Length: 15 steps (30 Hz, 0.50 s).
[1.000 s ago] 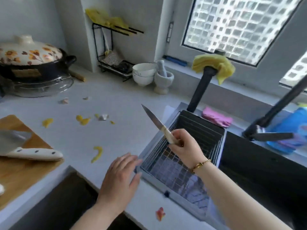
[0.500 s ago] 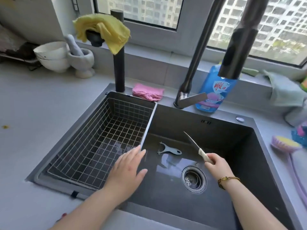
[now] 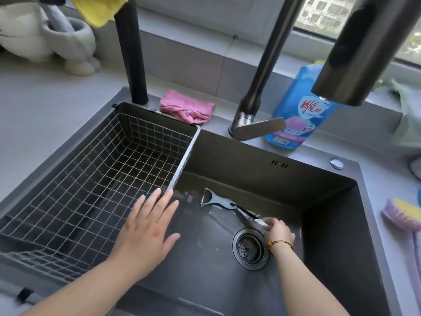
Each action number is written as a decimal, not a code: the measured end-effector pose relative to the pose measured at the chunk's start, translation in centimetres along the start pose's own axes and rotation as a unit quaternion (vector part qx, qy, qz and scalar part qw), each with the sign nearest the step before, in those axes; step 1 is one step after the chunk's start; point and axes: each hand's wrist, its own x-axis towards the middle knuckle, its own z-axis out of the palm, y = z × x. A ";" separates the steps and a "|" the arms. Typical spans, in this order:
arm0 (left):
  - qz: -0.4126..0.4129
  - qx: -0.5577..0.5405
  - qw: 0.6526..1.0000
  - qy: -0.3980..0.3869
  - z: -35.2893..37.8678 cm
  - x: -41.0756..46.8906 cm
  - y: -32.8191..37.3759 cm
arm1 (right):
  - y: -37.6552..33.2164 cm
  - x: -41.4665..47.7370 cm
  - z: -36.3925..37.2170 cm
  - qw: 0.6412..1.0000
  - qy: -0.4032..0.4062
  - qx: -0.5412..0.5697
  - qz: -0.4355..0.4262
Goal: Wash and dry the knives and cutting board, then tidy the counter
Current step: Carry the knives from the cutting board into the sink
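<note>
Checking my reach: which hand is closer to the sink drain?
Right. The right hand, holding the knife, is right beside the drain; the left hand hovers well to its left, by the wire basket.

Matt dark metal sink (image 3: 262,160), shiny wire basket (image 3: 95,179), fuzzy pink cloth (image 3: 186,108), glossy plastic bottle (image 3: 293,117)

Only one label can be read, on the blue bottle.
The bottle (image 3: 290,124) behind the sink (image 3: 250,156) carries a white label (image 3: 310,108) with red Chinese characters, seemingly 雕牌. The smaller print on the pink band below is too blurred to read.
</note>
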 end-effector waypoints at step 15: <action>0.008 0.032 0.996 0.083 1.1 0.1 -0.3 | -0.1 4.3 1.1 0.990 0.030 -0.138 -0.023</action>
